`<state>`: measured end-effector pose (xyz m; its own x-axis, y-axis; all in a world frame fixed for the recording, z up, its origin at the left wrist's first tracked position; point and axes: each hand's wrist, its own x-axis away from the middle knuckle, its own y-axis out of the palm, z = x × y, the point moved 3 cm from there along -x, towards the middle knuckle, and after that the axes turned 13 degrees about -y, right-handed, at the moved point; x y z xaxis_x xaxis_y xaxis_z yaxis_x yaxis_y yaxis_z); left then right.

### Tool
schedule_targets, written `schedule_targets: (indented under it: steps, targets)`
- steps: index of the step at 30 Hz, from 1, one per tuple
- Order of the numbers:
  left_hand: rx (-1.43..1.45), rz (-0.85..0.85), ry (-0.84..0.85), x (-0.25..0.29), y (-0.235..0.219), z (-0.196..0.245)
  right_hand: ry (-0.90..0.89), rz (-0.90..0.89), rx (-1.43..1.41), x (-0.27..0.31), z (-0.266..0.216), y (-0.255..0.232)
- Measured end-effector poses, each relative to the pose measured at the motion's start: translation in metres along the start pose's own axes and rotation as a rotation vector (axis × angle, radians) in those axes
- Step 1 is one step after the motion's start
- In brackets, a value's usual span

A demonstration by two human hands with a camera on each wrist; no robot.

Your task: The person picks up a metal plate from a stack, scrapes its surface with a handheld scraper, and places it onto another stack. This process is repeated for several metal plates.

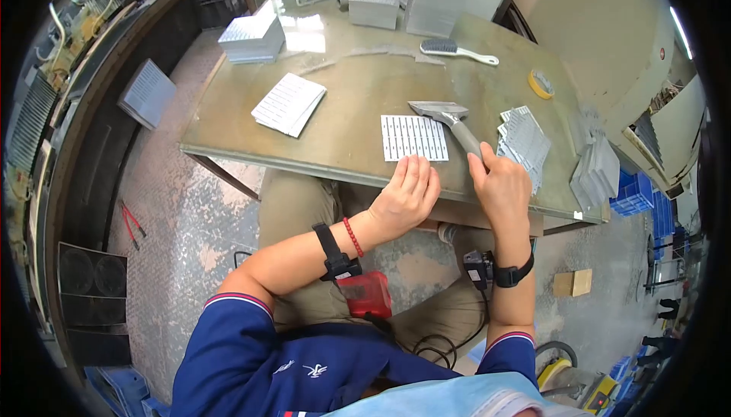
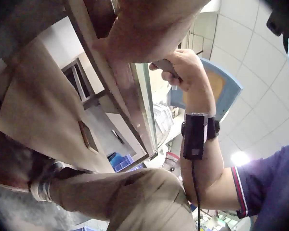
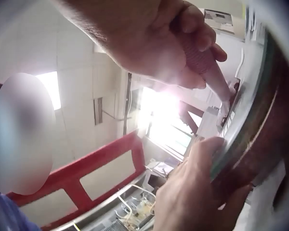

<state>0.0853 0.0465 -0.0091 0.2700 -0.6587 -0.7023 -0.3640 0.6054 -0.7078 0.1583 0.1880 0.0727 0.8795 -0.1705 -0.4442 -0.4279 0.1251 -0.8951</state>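
A white panel with rows of dark marks (image 1: 413,137) lies near the table's front edge. Fingertips of my left hand (image 1: 407,192) rest at its near edge, fingers together and extended. My right hand (image 1: 504,189) grips the grey handle of a brush (image 1: 463,129), whose wide head lies over the panel's far right corner. In the right wrist view the brush handle (image 3: 216,79) slants down from the curled fingers to the tabletop, with the left hand (image 3: 195,187) below at the table edge. The left wrist view shows the right hand (image 2: 185,70) around the handle.
A stack of similar panels (image 1: 289,105) sits to the left, with loose grey panels (image 1: 524,143) to the right. Farther back are taller stacks (image 1: 435,2), a white-handled brush (image 1: 457,51) and a yellow tape roll (image 1: 541,84). More panels (image 1: 596,170) stand at the right edge.
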Motion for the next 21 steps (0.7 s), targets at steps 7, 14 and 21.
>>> schedule_targets:
  steps: [7,14,21]
  targets:
    - [0.395,-0.327,-0.229,-0.035,-0.048,-0.043,0.265,0.423,-0.768,0.017,0.078,0.018]
    - [0.191,-0.744,-0.262,-0.089,-0.002,-0.1,0.432,0.621,-0.984,0.037,0.108,-0.014]
    - [0.04,-0.871,-0.292,-0.105,0.008,-0.109,0.458,0.791,-1.05,0.049,0.122,-0.027]
